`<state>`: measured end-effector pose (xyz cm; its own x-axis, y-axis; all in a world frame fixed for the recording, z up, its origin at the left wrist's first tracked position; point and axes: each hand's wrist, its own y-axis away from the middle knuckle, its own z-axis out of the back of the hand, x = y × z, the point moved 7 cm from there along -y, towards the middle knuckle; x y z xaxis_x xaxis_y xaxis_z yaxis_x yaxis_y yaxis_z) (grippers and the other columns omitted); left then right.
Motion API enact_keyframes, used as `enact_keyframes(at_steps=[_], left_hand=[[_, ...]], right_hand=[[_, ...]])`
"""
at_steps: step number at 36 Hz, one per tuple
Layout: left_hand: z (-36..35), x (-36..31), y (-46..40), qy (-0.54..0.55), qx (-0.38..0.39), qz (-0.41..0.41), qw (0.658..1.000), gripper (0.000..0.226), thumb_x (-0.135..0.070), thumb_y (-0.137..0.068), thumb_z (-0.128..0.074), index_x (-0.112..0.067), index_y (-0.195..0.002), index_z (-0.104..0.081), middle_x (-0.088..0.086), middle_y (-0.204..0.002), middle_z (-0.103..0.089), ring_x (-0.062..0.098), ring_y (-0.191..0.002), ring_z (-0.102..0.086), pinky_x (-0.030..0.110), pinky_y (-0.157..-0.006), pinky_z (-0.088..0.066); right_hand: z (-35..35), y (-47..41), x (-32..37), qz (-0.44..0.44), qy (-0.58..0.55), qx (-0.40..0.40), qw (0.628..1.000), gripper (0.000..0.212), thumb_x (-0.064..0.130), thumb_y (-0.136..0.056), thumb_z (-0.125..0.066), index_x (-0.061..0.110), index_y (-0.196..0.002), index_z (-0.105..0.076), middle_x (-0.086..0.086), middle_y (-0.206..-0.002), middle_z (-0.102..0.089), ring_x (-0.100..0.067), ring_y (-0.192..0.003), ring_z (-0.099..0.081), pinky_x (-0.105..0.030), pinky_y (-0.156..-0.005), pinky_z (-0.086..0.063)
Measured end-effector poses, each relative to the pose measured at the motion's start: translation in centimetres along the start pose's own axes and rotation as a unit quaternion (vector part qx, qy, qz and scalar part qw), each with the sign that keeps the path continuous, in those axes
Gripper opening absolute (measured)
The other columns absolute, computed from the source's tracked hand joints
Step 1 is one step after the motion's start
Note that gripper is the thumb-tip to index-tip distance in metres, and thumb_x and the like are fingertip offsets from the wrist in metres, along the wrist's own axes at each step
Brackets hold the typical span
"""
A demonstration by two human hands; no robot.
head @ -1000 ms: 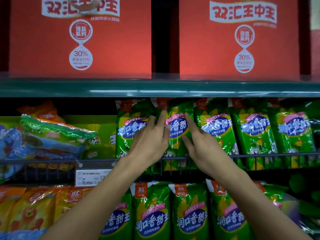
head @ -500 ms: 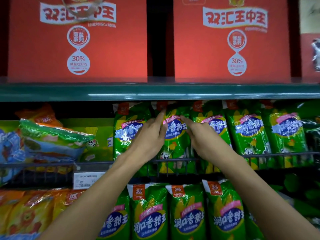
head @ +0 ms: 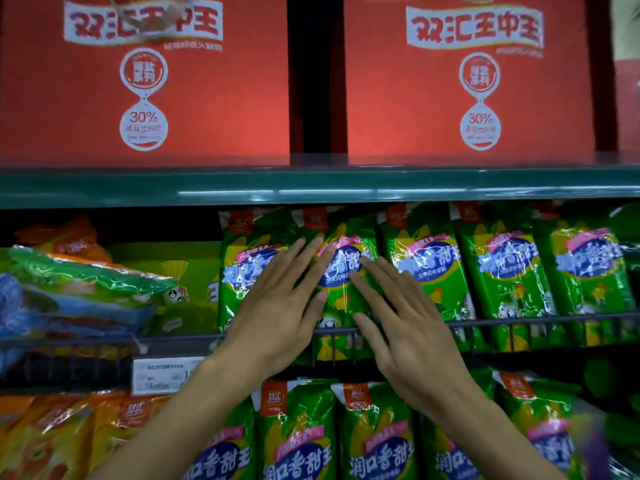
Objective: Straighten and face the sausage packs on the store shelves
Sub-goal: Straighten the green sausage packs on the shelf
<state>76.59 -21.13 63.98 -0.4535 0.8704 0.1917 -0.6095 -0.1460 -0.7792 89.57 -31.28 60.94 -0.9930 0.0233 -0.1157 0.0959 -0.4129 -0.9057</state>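
A row of green sausage packs with blue oval labels stands upright on the middle shelf behind a wire rail (head: 519,322). My left hand (head: 277,306) lies flat with straight fingers across the leftmost green pack (head: 242,244) and onto the second green pack (head: 346,268). My right hand (head: 398,313) presses flat on the second pack from the right, fingers straight and spread. Both hands cover most of that pack's lower half. More green packs (head: 505,268) stand to the right, facing front.
Two large red boxes (head: 145,98) sit on the top shelf above a green shelf edge (head: 311,188). Tilted blue and green packs (head: 76,292) lie at the left. A price tag (head: 162,374) hangs on the rail. Green and orange packs (head: 301,445) fill the lower shelf.
Both hands have slid down and flattened on the front of the second green pack. The view has tilted slightly downward and closer.
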Motion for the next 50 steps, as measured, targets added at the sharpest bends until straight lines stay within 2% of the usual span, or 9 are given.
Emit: enact_keyframes(at_steps=[5, 10, 13, 18, 22, 30, 39, 45, 50], left_hand=[[-0.2, -0.3, -0.8, -0.004, 0.033, 0.013, 0.999, 0.064, -0.058, -0.102, -0.009, -0.042, -0.159, 0.016, -0.02, -0.166, 0.023, 0.002, -0.146, 0.037, 0.026, -0.119, 0.025], [0.0, -1.7, -1.7, -0.014, -0.007, -0.009, 1.0, 0.069, -0.06, -0.106, -0.016, -0.029, -0.162, 0.01, -0.01, -0.166, 0.027, 0.004, -0.147, 0.037, 0.028, -0.119, 0.026], [-1.0, -1.9, -2.9, 0.003, 0.025, 0.003, 1.0, 0.071, -0.062, -0.105, -0.015, -0.033, -0.159, 0.022, -0.016, -0.164, 0.032, 0.004, -0.147, 0.035, 0.027, -0.119, 0.025], [-1.7, -1.6, -5.0, -0.026, 0.016, 0.033, 0.999, 0.076, -0.069, -0.095, -0.004, -0.028, -0.16, -0.001, -0.006, -0.165, -0.005, 0.02, -0.151, 0.001, 0.036, -0.127, 0.001], [-1.5, -2.1, -6.4, -0.015, 0.009, 0.047, 0.999, 0.087, -0.069, -0.084, -0.005, -0.025, -0.158, -0.015, 0.0, -0.162, -0.014, 0.02, -0.145, 0.0, 0.036, -0.121, 0.002], [-1.8, -2.5, -7.7, -0.042, -0.037, 0.011, 0.998, 0.068, -0.059, -0.097, -0.023, -0.03, -0.158, -0.031, -0.002, -0.164, -0.028, 0.023, -0.153, -0.018, 0.046, -0.127, -0.004], [-1.3, -3.1, -8.8, -0.054, -0.022, 0.053, 0.997, 0.075, -0.062, -0.092, -0.016, -0.032, -0.159, -0.029, -0.006, -0.163, -0.032, 0.021, -0.151, -0.02, 0.04, -0.125, 0.002], [-0.7, -2.5, -6.1, -0.029, -0.028, 0.031, 0.999, 0.07, -0.059, -0.1, -0.022, -0.029, -0.163, -0.017, -0.008, -0.169, -0.014, 0.022, -0.156, -0.005, 0.043, -0.127, 0.001], [-0.4, -3.8, -1.5, 0.031, -0.024, 0.019, 0.999, 0.061, -0.056, -0.103, -0.025, -0.035, -0.16, -0.024, -0.021, -0.168, -0.006, 0.006, -0.156, 0.004, 0.034, -0.125, -0.01]], right_hand=[[0.2, -0.5, -1.3, -0.022, 0.048, 0.033, 0.998, 0.06, 0.059, -0.106, -0.023, 0.033, -0.16, -0.028, 0.014, -0.169, -0.017, -0.011, -0.158, -0.002, -0.046, -0.127, -0.011], [0.7, -1.3, -3.4, -0.062, 0.068, 0.036, 0.995, 0.067, 0.062, -0.104, -0.017, 0.028, -0.162, -0.022, 0.012, -0.17, -0.013, -0.013, -0.158, 0.003, -0.047, -0.126, -0.007], [0.4, -1.2, -4.3, -0.059, 0.098, 0.04, 0.993, 0.069, 0.063, -0.105, -0.016, 0.024, -0.162, -0.022, 0.01, -0.17, -0.012, -0.014, -0.158, 0.001, -0.047, -0.125, -0.009], [0.6, -1.0, -5.0, -0.068, 0.105, 0.023, 0.992, 0.067, 0.063, -0.105, -0.016, 0.029, -0.163, -0.019, 0.011, -0.17, -0.012, -0.011, -0.158, 0.001, -0.046, -0.124, -0.01], [0.9, -1.7, -5.0, -0.073, 0.091, -0.001, 0.993, 0.066, 0.061, -0.105, -0.02, 0.027, -0.16, -0.03, 0.007, -0.168, -0.024, -0.016, -0.157, -0.01, -0.049, -0.125, -0.012], [1.5, -5.5, -6.9, -0.092, 0.124, 0.018, 0.988, 0.061, 0.054, -0.103, -0.024, 0.02, -0.146, -0.05, 0.003, -0.142, -0.057, -0.023, -0.134, -0.045, -0.046, -0.124, -0.016], [1.7, -7.7, -7.2, -0.148, 0.123, 0.087, 0.977, 0.09, 0.066, -0.08, -0.003, 0.03, -0.151, -0.044, 0.004, -0.154, -0.046, -0.026, -0.146, -0.026, -0.042, -0.123, -0.01], [2.7, -4.6, -7.0, -0.077, 0.077, 0.039, 0.993, 0.07, 0.061, -0.1, -0.03, 0.022, -0.157, -0.036, 0.0, -0.161, -0.039, -0.023, -0.153, -0.024, -0.051, -0.125, -0.013], [2.6, 0.2, -6.0, -0.059, 0.043, 0.039, 0.997, 0.068, 0.065, -0.102, -0.027, 0.029, -0.159, -0.031, 0.011, -0.169, -0.017, -0.01, -0.157, -0.004, -0.036, -0.126, -0.008]])
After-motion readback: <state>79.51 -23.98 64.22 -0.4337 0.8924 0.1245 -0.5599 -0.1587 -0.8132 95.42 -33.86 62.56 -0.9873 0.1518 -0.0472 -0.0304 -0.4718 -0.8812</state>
